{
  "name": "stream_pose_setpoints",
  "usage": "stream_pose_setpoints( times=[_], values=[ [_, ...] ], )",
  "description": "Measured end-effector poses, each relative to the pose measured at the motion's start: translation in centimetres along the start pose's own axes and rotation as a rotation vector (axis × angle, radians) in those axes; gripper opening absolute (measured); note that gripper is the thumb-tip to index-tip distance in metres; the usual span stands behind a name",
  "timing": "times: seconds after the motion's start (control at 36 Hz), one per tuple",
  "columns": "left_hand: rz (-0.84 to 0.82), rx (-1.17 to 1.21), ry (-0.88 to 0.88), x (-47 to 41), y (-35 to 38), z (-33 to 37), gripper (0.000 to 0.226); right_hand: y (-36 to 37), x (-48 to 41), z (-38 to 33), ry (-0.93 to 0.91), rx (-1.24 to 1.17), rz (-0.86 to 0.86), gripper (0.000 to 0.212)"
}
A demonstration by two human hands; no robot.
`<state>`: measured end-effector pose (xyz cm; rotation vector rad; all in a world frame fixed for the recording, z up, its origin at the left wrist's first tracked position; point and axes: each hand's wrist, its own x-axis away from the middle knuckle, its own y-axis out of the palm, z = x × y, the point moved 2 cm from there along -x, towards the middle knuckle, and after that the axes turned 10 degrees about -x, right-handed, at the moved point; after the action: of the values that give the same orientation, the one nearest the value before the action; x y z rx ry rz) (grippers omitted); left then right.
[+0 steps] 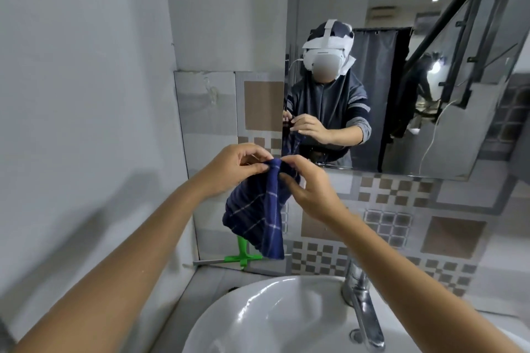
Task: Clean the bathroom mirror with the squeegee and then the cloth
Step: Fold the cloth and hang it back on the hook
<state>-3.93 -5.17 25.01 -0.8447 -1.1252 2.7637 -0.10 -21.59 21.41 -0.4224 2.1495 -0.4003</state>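
A dark blue checked cloth hangs in front of me, below the mirror's lower left corner. My left hand pinches its top edge from the left. My right hand grips the same top edge from the right, so the two hands nearly touch. The mirror fills the upper right of the wall and reflects a person holding the cloth. A green squeegee lies on the ledge against the tiled wall, behind the hanging cloth, with its handle partly hidden.
A white basin sits below my arms with a chrome tap at its right. Patterned grey and brown tiles cover the wall under the mirror. A plain white wall closes in on the left.
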Motion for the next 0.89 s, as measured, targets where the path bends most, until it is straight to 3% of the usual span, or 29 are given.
stream_pose_setpoints(
  times=[0.14, 0.28, 0.39, 0.61, 0.89],
  values=[
    [0.041, -0.052, -0.013, 2.7, 0.9, -0.1, 0.015, -1.3, 0.4, -1.5, -0.036, 0.057, -0.023, 0.012],
    [0.147, 0.03, -0.088, 5.3, 3.4, -0.3, 0.024, -2.8, 0.1, -3.5, -0.025, 0.112, -0.099, 0.013],
    [0.094, 0.248, -0.151, 6.7, 6.1, 0.0, 0.03, -4.4, 0.3, -5.2, -0.012, 0.12, -0.078, 0.015],
    [0.093, 0.318, -0.054, 6.2, 6.4, 2.5, 0.037, -8.4, 1.1, -6.0, 0.058, 0.245, -0.046, 0.016],
    [-0.265, 0.199, 0.03, 4.4, 6.1, 5.2, 0.038, -10.2, 2.1, -5.3, 0.176, 0.219, -0.018, 0.012]
  ],
)
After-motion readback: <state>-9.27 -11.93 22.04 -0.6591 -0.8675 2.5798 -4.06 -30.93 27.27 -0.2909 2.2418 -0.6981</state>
